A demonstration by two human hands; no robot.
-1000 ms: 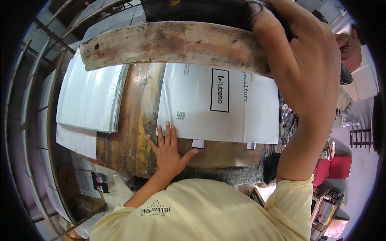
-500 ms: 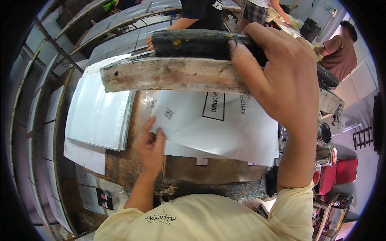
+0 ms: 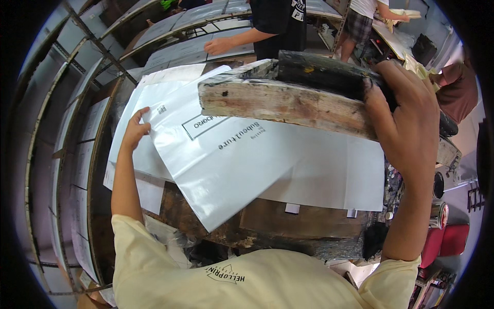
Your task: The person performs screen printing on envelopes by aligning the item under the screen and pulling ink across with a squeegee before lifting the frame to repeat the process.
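My left hand (image 3: 135,131) pinches the edge of a thin white plastic bag (image 3: 221,175) with black print. The bag lies slanted, partly over a stack of white bags (image 3: 152,162) and partly over a pale flat sheet (image 3: 334,175) on the worktable. With my right hand (image 3: 406,118) I hold up a wooden printing-screen frame (image 3: 283,103), fingers wrapped over its near right part. A black-handled squeegee (image 3: 324,74) rests along the frame, under my right thumb and fingers. The frame hides part of the bag's far edge.
Metal racks (image 3: 95,139) holding white sheets run down the left. Across the table a person in black reaches out a hand (image 3: 218,46). At right are an open tin (image 3: 439,213) and a red chair (image 3: 453,239). Two other people stand at the far right.
My left hand has moved left and away from me, drawing the printed bag off the pale sheet toward the stack and turning it. The raised frame now appears farther right.
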